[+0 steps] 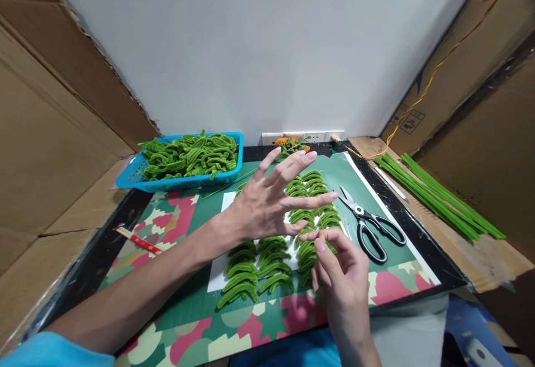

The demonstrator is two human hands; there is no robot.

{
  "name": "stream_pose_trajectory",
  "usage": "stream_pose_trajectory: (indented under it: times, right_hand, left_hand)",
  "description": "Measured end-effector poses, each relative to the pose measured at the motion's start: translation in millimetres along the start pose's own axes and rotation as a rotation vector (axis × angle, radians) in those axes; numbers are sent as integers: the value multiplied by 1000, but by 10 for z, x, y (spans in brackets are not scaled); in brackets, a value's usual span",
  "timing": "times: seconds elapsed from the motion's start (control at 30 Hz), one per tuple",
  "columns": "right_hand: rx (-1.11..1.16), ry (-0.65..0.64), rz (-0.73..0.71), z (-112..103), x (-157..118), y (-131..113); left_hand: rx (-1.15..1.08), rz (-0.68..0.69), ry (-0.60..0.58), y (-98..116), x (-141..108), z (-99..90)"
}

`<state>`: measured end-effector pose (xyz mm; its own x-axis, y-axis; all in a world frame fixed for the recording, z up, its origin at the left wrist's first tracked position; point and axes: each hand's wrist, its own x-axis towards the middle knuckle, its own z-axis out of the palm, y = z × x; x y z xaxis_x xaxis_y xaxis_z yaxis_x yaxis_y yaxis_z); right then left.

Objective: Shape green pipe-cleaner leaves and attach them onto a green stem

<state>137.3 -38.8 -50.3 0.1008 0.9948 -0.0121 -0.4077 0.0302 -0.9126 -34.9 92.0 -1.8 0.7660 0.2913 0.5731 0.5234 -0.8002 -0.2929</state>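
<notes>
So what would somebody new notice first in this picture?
Probably the left hand, spread wide in the middle above rows of curvy green pieces, with the right hand pinching something thin just below its fingertips. Next, maybe the bright blue basket at the back left, heaped with a fuzzy green pile. The open scissors on the right side of the mat stand out too.
</notes>
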Motion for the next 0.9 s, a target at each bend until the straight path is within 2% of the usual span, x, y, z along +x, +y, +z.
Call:
stream_pose_trajectory:
  times: [0.17,0.27,0.37,0.53,0.73,0.9]
  right_hand:
    - [-3,147,-95,64,71,45]
    - [-11,181,-95,99,129,65]
    - [-7,172,-62,95,184,47]
    - [39,79,-24,56,248,-13]
    - [-58,153,-84,77,254,-80]
    - [-123,122,-118,88,203,-133]
  left_hand:
    - [-9,0,12,56,10,-7]
    - [-24,4,13,120,24,-31]
    - [-22,16,35,164,35,-56]
    - [-29,44,28,182,39,-75]
    - [-47,38,32,194,36,-64]
    - [-24,26,24,203,44,-83]
